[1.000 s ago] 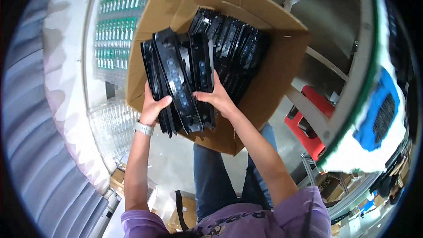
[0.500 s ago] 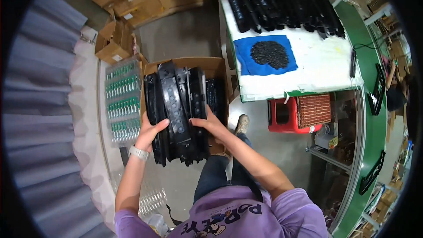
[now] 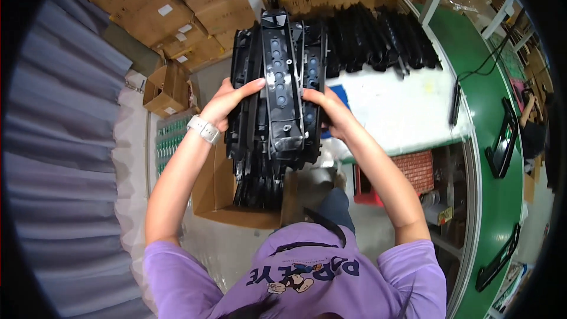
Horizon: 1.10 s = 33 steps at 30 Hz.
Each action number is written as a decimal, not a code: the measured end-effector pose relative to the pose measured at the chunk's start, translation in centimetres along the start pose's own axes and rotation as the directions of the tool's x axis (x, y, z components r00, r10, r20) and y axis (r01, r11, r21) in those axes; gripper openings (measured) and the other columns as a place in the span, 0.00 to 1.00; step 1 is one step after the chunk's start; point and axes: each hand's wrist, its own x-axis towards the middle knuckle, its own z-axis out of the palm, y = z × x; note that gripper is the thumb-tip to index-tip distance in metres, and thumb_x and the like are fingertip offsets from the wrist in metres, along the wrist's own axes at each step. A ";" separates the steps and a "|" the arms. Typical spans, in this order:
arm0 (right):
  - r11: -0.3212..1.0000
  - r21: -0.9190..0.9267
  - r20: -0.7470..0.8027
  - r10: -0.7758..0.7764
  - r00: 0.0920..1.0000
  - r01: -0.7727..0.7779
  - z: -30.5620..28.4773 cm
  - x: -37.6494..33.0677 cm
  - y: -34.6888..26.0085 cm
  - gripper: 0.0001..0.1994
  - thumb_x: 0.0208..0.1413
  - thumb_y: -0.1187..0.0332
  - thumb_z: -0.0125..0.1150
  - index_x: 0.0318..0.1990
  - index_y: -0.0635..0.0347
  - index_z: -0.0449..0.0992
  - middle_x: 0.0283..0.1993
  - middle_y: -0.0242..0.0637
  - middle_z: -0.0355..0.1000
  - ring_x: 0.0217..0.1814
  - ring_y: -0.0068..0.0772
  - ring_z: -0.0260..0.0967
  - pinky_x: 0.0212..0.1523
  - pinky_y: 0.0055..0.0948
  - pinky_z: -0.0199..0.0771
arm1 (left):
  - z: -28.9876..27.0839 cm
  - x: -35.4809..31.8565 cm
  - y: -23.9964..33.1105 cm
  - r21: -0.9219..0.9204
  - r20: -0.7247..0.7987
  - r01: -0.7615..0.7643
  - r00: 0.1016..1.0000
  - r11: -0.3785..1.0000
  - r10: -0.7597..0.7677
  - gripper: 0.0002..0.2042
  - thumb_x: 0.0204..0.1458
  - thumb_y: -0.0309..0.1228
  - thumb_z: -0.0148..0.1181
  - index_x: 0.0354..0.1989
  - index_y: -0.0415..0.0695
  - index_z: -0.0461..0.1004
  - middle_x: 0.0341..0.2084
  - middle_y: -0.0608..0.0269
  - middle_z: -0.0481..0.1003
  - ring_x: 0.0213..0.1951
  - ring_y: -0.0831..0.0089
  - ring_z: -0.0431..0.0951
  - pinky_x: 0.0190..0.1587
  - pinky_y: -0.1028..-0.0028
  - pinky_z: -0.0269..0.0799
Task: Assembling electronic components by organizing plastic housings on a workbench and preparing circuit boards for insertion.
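Observation:
Between my two hands is a bundle of long black plastic housings (image 3: 285, 77), held up above an open cardboard box (image 3: 236, 217). My left hand (image 3: 227, 101), with a white watch on its wrist, grips the bundle's left side, thumb on the front. Around the right side my right hand (image 3: 331, 111) is closed, its thumb also on the front; its other fingers are partly hidden. More black housings (image 3: 260, 186) stand in the box below. Beyond the bundle, a row of similar housings (image 3: 381, 38) lies on the white tabletop (image 3: 401, 103).
A blue cloth (image 3: 341, 91) is mostly covered by the bundle. Right of the table runs a green conveyor (image 3: 472, 224) with single black housings on it. A red stool (image 3: 407, 171) sits under the table. Cartons (image 3: 136, 0) are stacked behind; trays of green parts (image 3: 168, 147) lie at left.
Both hands have lifted the bundle of housings up out of the box and moved it away from me and to the right, toward the table. The housings left in the box now show beneath.

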 end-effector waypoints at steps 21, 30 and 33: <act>0.567 -0.752 -0.209 0.279 0.937 -0.336 -23.2 20.1 -16.9 0.42 0.41 0.44 0.59 0.56 0.70 0.58 0.44 0.48 0.71 0.46 0.39 0.71 0.37 0.51 0.73 | 15.7 26.6 3.8 0.085 -0.197 0.152 0.971 0.985 -0.133 0.58 0.36 0.54 0.68 0.62 0.26 0.37 0.61 0.36 0.50 0.63 0.57 0.53 0.60 0.66 0.55; 0.163 -0.959 -0.241 -0.034 0.970 -0.232 -24.4 23.3 -15.3 0.52 0.37 0.37 0.58 0.65 0.64 0.47 0.58 0.55 0.62 0.59 0.51 0.62 0.55 0.40 0.66 | 17.6 28.6 1.2 0.102 -0.417 0.073 0.909 0.992 -0.024 0.55 0.37 0.58 0.62 0.64 0.34 0.38 0.61 0.34 0.47 0.63 0.47 0.49 0.62 0.60 0.49; 0.211 -0.973 -0.121 -0.103 0.987 -0.097 -25.6 23.2 -14.6 0.51 0.38 0.36 0.56 0.65 0.61 0.49 0.60 0.56 0.58 0.61 0.50 0.60 0.56 0.40 0.64 | 18.4 28.0 2.6 0.177 -0.494 0.066 0.869 0.982 0.030 0.54 0.38 0.60 0.60 0.64 0.33 0.41 0.60 0.34 0.49 0.62 0.45 0.49 0.62 0.60 0.49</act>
